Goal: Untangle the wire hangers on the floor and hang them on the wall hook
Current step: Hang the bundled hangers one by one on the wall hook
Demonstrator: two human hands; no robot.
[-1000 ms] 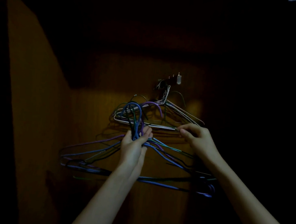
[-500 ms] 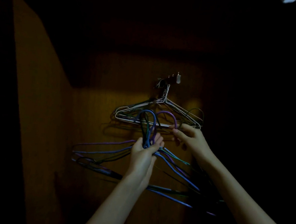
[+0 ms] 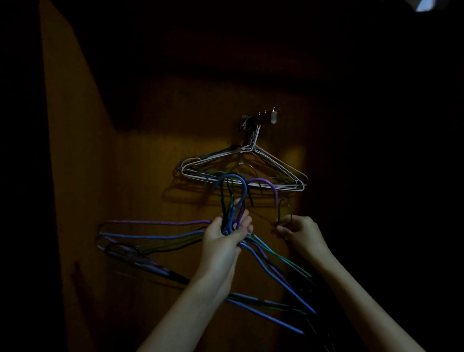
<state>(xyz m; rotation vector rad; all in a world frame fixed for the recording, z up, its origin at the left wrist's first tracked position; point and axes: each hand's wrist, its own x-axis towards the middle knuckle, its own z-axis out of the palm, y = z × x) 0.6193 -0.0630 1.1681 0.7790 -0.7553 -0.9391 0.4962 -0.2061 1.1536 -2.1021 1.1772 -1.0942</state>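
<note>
Blue, purple and green hangers are bunched by their necks in the left hand, fingers wrapped tight, just below the white hangers already on the wall hook. The right hand pinches one thin dark hanger drawn a little aside. Its wire could snag the bunch (shoulders cross low on the right) and drag others loose. Hooks point up toward the wall hook; the long bars run left to right, sloping down rightward.
</note>
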